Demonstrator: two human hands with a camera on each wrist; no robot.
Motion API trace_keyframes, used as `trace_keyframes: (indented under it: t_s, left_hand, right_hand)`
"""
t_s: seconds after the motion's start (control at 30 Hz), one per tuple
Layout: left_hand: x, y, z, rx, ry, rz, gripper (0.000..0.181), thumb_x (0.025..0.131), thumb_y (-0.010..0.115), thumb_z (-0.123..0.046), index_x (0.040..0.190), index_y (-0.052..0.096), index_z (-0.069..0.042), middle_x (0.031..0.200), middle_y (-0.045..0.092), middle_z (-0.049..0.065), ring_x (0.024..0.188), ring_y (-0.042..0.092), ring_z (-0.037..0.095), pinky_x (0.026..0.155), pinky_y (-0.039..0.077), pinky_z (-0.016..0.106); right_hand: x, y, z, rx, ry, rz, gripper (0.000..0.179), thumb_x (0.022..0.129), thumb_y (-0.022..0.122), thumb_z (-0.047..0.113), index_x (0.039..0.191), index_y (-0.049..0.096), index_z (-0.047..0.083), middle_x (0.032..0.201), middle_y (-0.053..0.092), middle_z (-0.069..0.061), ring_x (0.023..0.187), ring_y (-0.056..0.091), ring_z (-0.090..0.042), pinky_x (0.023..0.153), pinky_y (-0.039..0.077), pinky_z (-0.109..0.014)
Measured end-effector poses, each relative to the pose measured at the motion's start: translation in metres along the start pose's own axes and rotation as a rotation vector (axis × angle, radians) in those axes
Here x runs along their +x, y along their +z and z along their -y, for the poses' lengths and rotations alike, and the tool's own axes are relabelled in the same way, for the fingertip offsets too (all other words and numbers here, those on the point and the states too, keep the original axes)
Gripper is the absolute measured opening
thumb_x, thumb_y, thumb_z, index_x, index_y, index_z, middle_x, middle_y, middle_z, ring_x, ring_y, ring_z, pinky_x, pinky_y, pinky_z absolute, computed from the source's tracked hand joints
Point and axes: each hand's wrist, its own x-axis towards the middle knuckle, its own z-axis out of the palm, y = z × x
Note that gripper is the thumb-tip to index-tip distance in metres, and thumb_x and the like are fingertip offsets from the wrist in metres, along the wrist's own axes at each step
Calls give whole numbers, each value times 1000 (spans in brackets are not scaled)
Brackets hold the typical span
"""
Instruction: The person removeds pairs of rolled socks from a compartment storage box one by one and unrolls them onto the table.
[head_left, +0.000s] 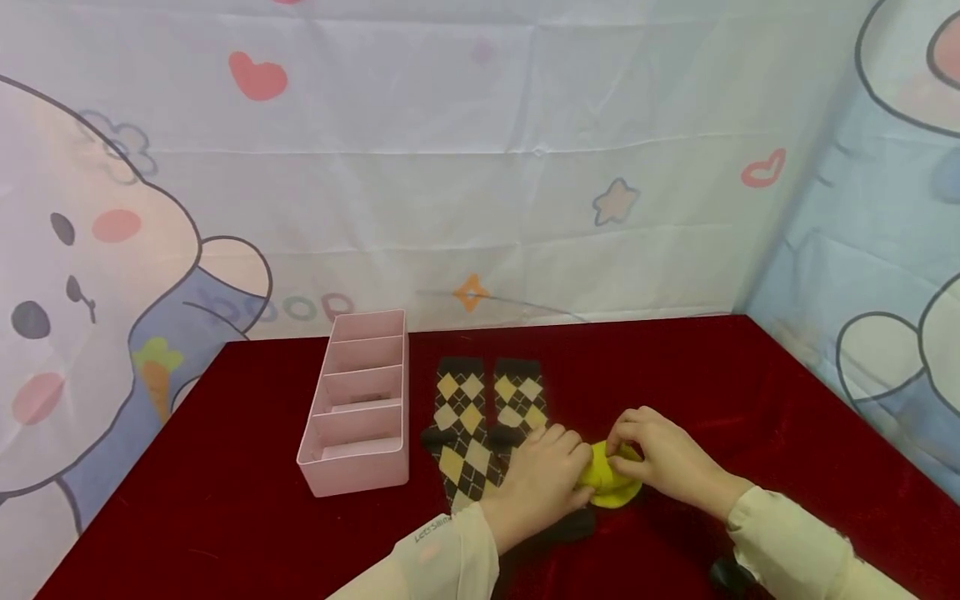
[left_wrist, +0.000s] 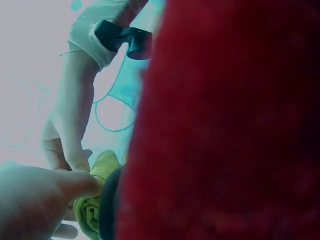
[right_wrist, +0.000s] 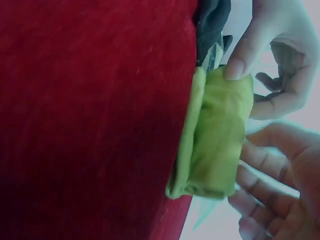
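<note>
A rolled yellow sock (head_left: 615,493) lies on the red cloth between both hands; its coiled end shows in the left wrist view. My left hand (head_left: 542,473) holds the roll's left end, its thumb lying on the fabric in the right wrist view. At the other side is my right hand (head_left: 663,454), its loosely bent fingertips touching the roll (right_wrist: 217,135). Under and beyond the left hand lie two argyle socks, the left sock (head_left: 460,400) and the right sock (head_left: 519,396), flat side by side, black with yellow and cream diamonds. The left forearm partly covers their lower ends.
Left of the socks stands a pink divided box (head_left: 352,481) with several compartments in a row. Red cloth (head_left: 225,492) covers the table, and a printed curtain (head_left: 450,150) hangs behind. A black wrist camera (left_wrist: 125,39) sits on the right sleeve.
</note>
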Motion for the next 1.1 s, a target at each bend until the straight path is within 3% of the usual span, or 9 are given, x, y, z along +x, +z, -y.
trace_keyframes:
  t_s: [0.23, 0.47, 0.67, 0.77, 0.97, 1.1]
  left_hand:
    - [1, 0, 3, -35, -39, -16, 19, 79, 72, -37, 87, 65, -22, 90, 64, -11, 85, 55, 6, 77, 42, 19]
    - [1, 2, 8, -53, -51, -98, 13, 80, 73, -29, 86, 63, -23, 89, 62, -11, 86, 55, 7, 75, 41, 19]
    - [-1, 4, 4, -68, -19, -196, 16, 76, 75, -26, 82, 62, -21, 79, 58, -10, 76, 52, 7, 70, 40, 19]
    - [-4, 4, 0, -53, -2, -159, 18, 77, 75, -33, 83, 63, -22, 81, 59, -11, 77, 53, 6, 70, 39, 18]
    - [-10, 4, -6, -53, 15, -7, 17, 81, 72, -43, 83, 67, -27, 86, 62, -13, 84, 57, 5, 74, 39, 19]
    - [-11, 7, -8, -63, 21, 33, 15, 82, 71, -43, 84, 69, -28, 87, 63, -14, 85, 57, 4, 78, 40, 19]
  right_hand:
    - [-1, 0, -4, -37, -121, 36, 21, 74, 80, 30, 87, 68, 20, 90, 63, 12, 79, 47, -5, 67, 43, -20]
    - [3, 6, 0, -190, -103, 37, 28, 72, 81, 28, 93, 65, 17, 92, 62, 9, 82, 47, -7, 73, 44, -27]
    - [10, 6, 2, -205, -64, 26, 24, 72, 81, 25, 88, 66, 17, 86, 62, 10, 77, 44, -6, 70, 41, -25]
    - [16, 5, 2, -185, -48, 41, 21, 74, 80, 26, 87, 66, 16, 83, 61, 10, 75, 43, -5, 67, 39, -23]
    - [28, 0, 3, -168, -32, 68, 17, 75, 80, 25, 85, 69, 16, 83, 62, 7, 74, 43, -8, 65, 38, -24]
    - [30, -1, -2, -177, -6, 56, 17, 74, 80, 25, 86, 72, 16, 85, 62, 4, 77, 45, -11, 66, 39, -26]
